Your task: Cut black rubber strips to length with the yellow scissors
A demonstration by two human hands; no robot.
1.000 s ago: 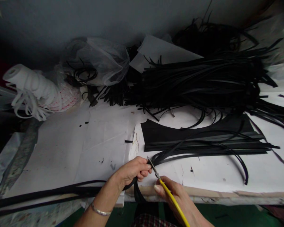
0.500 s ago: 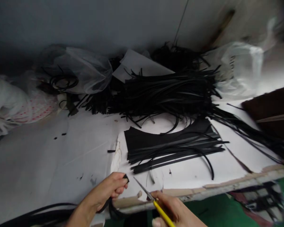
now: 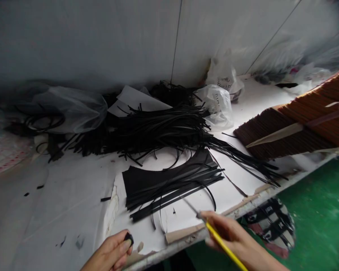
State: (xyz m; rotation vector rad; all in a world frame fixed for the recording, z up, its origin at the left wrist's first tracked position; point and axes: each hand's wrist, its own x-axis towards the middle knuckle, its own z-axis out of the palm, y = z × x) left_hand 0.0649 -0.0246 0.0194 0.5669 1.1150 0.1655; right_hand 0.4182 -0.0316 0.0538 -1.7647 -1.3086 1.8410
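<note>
My left hand (image 3: 113, 251) is closed near the table's front edge, pinching a small black strip (image 3: 129, 238) whose end pokes out past the fingers. My right hand (image 3: 224, 233) grips a yellow-handled tool (image 3: 224, 245) with a thin, pointed metal end; its exact kind is not clear. The tip reaches left over white paper, close to a stack of flat black strips (image 3: 172, 188). A black sheet with a curved-in back edge (image 3: 141, 180) lies with those strips. Behind them spreads a large heap of black strips (image 3: 158, 126).
Clear plastic bags (image 3: 79, 107) stand along the wall, left and right of the heap. At right sits a tied brown stack (image 3: 274, 131). A patterned cushioned seat (image 3: 271, 224) shows below the table edge, over the green floor (image 3: 316, 210). Small black scraps lie at left.
The view has turned right, showing more of the brown stack and floor. My right hand with the tool has shifted right along the strips, and the gap between my hands has widened.
</note>
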